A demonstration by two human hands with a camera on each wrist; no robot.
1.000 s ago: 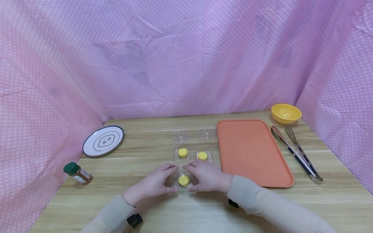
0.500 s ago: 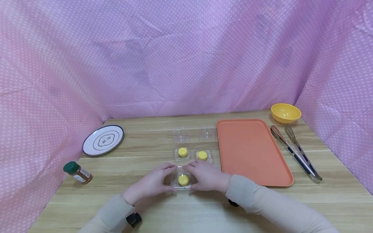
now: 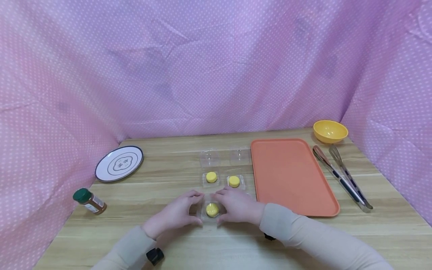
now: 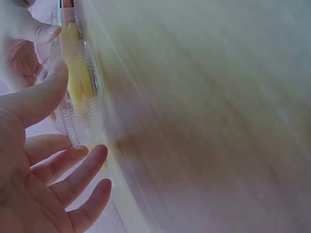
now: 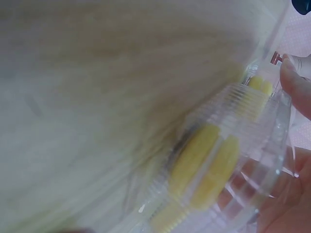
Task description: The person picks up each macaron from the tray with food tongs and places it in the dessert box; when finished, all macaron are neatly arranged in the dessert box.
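Observation:
In the head view a clear plastic box (image 3: 204, 218) with a yellow macaron (image 3: 212, 210) inside sits at the front middle, between both hands. The left hand (image 3: 177, 212) holds its left side, thumb near the front corner and index finger near the back one; the other fingers spread loosely in the left wrist view. Mirroring this, the right hand (image 3: 241, 206) holds the right side. A transparent lid (image 5: 277, 165) covers the macaron. Behind them, two more boxes stand with lids up, one with a macaron (image 3: 211, 177), the other with a macaron (image 3: 234, 181) too.
To the right lies an orange tray (image 3: 293, 176), then metal tongs (image 3: 344, 180) and a yellow bowl (image 3: 330, 132). At the left are a white plate (image 3: 119, 164) with a dark rim and a spice jar (image 3: 90, 201) with a green cap. Pink dotted cloth (image 3: 216, 67) surrounds the table.
The hands and the box keep nearly the same place. Reflections on the plastic around the front macaron have shifted slightly.

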